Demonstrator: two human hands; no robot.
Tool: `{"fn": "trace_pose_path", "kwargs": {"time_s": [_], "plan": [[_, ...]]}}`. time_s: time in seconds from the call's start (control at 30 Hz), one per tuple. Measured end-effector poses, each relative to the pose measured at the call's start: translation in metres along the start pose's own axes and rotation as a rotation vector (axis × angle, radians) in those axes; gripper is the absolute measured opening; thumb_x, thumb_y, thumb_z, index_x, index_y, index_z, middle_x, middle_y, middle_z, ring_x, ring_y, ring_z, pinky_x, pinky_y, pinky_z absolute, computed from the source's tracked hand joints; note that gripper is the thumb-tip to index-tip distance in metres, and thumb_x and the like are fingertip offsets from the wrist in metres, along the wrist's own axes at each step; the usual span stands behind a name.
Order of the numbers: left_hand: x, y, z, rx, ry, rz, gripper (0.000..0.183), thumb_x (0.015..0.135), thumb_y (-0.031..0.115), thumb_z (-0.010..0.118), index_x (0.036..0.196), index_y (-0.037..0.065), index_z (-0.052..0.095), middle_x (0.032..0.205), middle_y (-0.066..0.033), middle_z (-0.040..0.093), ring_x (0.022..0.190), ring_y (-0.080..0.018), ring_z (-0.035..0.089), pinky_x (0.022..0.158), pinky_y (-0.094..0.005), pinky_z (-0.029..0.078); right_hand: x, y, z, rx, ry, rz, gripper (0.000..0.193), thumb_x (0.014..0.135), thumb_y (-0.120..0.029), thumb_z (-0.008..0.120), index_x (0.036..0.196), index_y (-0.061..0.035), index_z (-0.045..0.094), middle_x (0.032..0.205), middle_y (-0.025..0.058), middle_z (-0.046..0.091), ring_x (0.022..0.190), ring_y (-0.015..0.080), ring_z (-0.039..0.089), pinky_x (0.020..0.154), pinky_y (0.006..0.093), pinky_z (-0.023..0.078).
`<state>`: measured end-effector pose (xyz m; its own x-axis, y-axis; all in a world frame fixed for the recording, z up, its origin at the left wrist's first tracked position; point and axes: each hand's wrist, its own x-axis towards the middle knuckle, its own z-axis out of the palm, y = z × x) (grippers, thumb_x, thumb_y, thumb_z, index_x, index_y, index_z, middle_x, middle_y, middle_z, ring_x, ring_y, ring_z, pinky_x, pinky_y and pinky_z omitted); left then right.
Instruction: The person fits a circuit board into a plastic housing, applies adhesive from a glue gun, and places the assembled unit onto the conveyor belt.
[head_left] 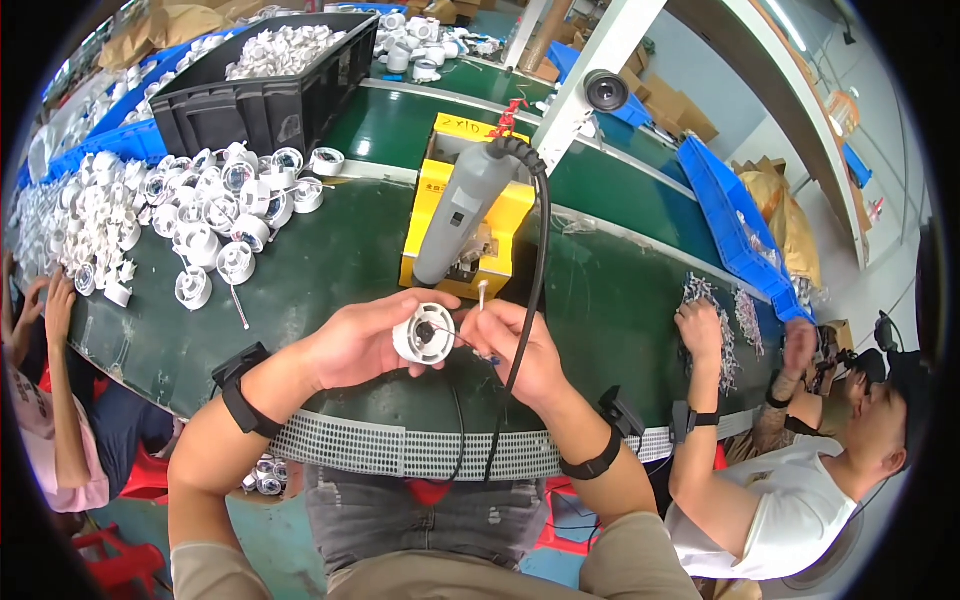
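In front of me, my left hand (pixel 352 345) is closed around a round white plastic housing (pixel 408 343), its open face with a dark centre turned up. A thin dark wire (pixel 461 339) runs from that centre to my right hand (pixel 522 352). The fingers of that hand are pinched together on the wire, and a small white plug (pixel 483 290) sticks up beside the fingertips. Just beyond both hands, a grey cylindrical hand tool (pixel 462 215) leans on a yellow machine (pixel 424 215). Its black cable (pixel 540 260) passes in front of my right hand.
Many white housings (pixel 235 262) lie piled at the left, below a black crate (pixel 215 110) of white parts. A blue tray (pixel 730 225) stands at the right. Co-workers' hands (pixel 700 328) (pixel 60 300) work at both sides. A perforated strip (pixel 420 455) edges the green table (pixel 350 235).
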<state>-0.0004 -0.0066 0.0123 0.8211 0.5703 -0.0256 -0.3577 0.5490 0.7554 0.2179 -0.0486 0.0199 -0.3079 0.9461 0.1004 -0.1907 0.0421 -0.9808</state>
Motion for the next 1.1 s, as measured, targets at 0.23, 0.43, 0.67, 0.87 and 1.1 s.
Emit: {"fn": "trace_pose_path", "kwargs": {"time_s": [0.23, 0.43, 0.67, 0.87, 1.1], "plan": [[0.002, -0.002, -0.003, 0.014, 0.058, -0.097, 0.051, 0.102, 0.043, 0.032, 0.131, 0.004, 0.048, 0.102, -0.0086, 0.064, 0.072, -0.0167, 0.059, 0.061, -0.0264, 0.047, -0.001, -0.002, 0.002, -0.299, -0.151, -0.070, 0.023, 0.090, -0.014, 0.054, 0.071, -0.0024, 0.056, 0.084, 0.0033, 0.047, 0.085, 0.0162, 0.044, 0.077, 0.0302, 0.035], [0.004, -0.009, 0.002, 0.227, 0.139, -0.093, 0.056, 0.103, 0.046, 0.027, 0.134, 0.003, 0.044, 0.096, -0.0075, 0.063, 0.067, -0.0136, 0.058, 0.057, -0.0243, 0.046, 0.001, 0.003, 0.009, -0.651, -0.110, -0.210, 0.021, 0.090, -0.015, 0.058, 0.072, -0.0039, 0.059, 0.081, 0.0042, 0.049, 0.082, 0.0181, 0.046, 0.074, 0.0309, 0.038], [0.005, -0.015, 0.004, 0.214, 0.155, -0.052, 0.053, 0.104, 0.042, 0.030, 0.139, 0.003, 0.039, 0.109, -0.0074, 0.060, 0.089, -0.0143, 0.060, 0.072, -0.0277, 0.052, -0.002, 0.007, 0.011, -0.758, -0.065, -0.238, 0.013, 0.087, -0.012, 0.061, 0.079, -0.0015, 0.062, 0.084, 0.0070, 0.050, 0.083, 0.0212, 0.050, 0.074, 0.0329, 0.041], [0.003, -0.015, -0.001, 0.204, 0.106, -0.038, 0.051, 0.104, 0.037, 0.033, 0.140, 0.003, 0.038, 0.120, -0.0072, 0.056, 0.105, -0.0154, 0.057, 0.079, -0.0308, 0.052, -0.002, 0.008, 0.017, -0.781, 0.001, -0.270, 0.013, 0.087, -0.012, 0.064, 0.085, 0.0005, 0.065, 0.084, 0.0080, 0.050, 0.080, 0.0206, 0.051, 0.072, 0.0316, 0.042], [0.006, -0.011, 0.003, 0.110, 0.095, 0.021, 0.046, 0.104, 0.031, 0.034, 0.140, 0.002, 0.039, 0.121, -0.0072, 0.057, 0.107, -0.0171, 0.058, 0.085, -0.0338, 0.051, -0.001, 0.009, 0.021, -0.731, 0.347, -0.309, 0.011, 0.081, -0.008, 0.072, 0.084, 0.0005, 0.065, 0.078, 0.0067, 0.052, 0.069, 0.0144, 0.057, 0.061, 0.0257, 0.046]]}}
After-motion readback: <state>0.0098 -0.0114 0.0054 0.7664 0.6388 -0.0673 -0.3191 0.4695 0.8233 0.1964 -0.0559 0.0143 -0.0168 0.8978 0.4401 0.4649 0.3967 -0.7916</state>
